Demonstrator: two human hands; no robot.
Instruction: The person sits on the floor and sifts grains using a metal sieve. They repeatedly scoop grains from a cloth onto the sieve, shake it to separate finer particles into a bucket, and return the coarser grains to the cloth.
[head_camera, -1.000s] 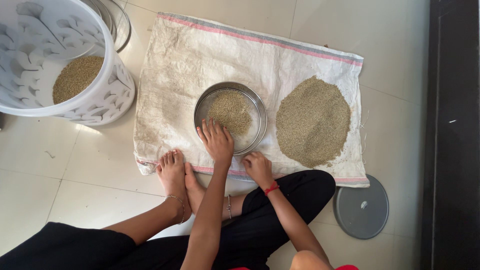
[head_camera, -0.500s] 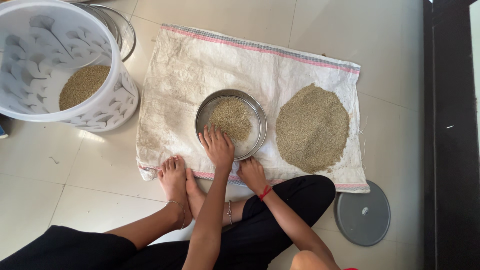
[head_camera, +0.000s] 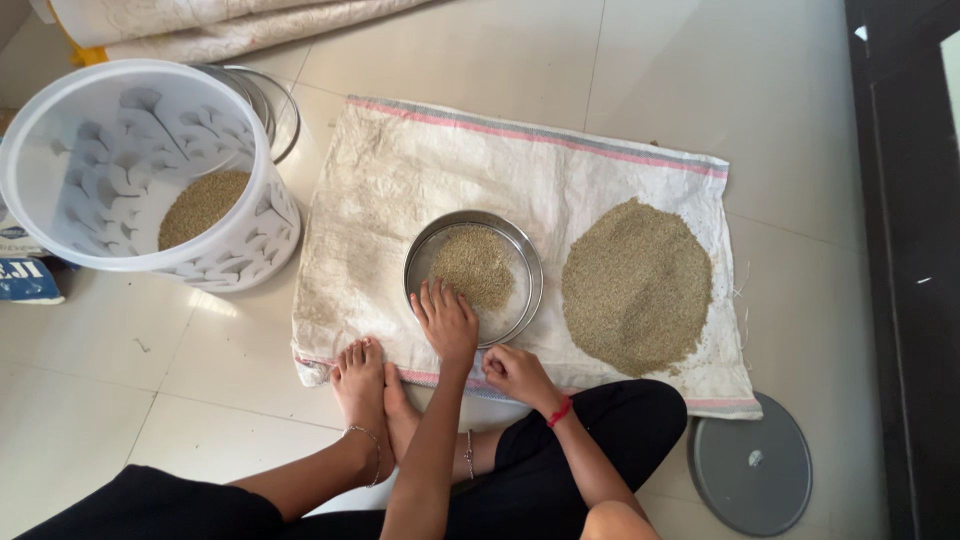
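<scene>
Left hand (head_camera: 446, 320) lies flat, fingers spread, on the near rim of the round steel sieve (head_camera: 474, 275) (grain heaped just beyond its fingertips). Right hand (head_camera: 512, 370) rests loosely curled on the woven sack (head_camera: 400, 180), nearer the body, holding nothing.

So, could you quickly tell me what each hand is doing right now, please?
Left hand: open, fingers spread in the sieve, holding nothing.
Right hand: loosely curled on the sack; contents cannot be told.

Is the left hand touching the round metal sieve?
Touching. The head view shows the left hand lying flat inside the sieve, fingers over its near rim.
</scene>
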